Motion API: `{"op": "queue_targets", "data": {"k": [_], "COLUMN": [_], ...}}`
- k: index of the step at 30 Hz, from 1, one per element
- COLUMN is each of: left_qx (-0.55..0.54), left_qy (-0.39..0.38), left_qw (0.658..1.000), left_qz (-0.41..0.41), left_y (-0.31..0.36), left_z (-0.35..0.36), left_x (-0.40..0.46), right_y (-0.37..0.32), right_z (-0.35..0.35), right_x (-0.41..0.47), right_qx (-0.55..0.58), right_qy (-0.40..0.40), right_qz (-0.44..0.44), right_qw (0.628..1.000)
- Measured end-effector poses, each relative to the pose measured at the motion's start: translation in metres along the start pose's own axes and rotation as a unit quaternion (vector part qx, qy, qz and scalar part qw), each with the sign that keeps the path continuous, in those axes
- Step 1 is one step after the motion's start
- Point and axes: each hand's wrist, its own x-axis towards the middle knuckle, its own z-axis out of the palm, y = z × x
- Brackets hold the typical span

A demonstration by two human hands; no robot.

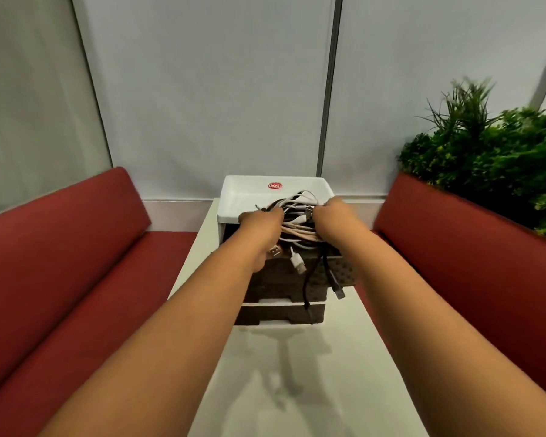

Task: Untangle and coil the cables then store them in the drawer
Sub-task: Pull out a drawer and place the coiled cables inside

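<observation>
Gripping tangled cables, both hands hover below "Uniplus" sticker.

My fingertips on both my left hand and right hand are buried in the cable bundle, out of sight. Beneath my fingers, the open drawer's inside is hidden. The plant is blurred.
</observation>
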Motion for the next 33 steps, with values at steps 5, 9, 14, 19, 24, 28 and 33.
{"op": "queue_targets", "data": {"k": [5, 9, 14, 19, 24, 28, 33], "left_qx": [0.028, 0.082, 0.167, 0.182, 0.255, 0.435, 0.596], "left_qy": [-0.053, -0.100, -0.095, -0.069, -0.028, -0.004, 0.052], "left_qw": [0.996, 0.985, 0.971, 0.973, 0.964, 0.900, 0.789], "left_qz": [-0.068, -0.111, -0.139, -0.121, -0.076, -0.028, 0.136], "left_y": [-0.002, 0.007, 0.014, 0.006, -0.008, -0.009, 0.008], "left_z": [0.000, -0.002, -0.004, 0.002, 0.003, -0.005, -0.011], "left_x": [0.022, 0.027, 0.036, 0.046, 0.059, 0.062, 0.047], "right_y": [0.005, 0.018, 0.027, 0.033, 0.035, 0.041, 0.063], "right_z": [0.002, 0.007, 0.015, 0.027, 0.029, 0.014, -0.021], "right_x": [0.026, 0.048, 0.059, 0.067, 0.069, 0.066, 0.052], "right_qx": [-0.043, -0.024, -0.033, -0.104, -0.144, -0.106, -0.083], "right_qy": [-0.142, -0.186, -0.222, -0.224, -0.213, -0.194, -0.191], "right_qz": [0.009, 0.044, 0.052, -0.009, -0.063, -0.106, -0.192], "right_qw": [0.989, 0.981, 0.973, 0.969, 0.964, 0.969, 0.959]}}
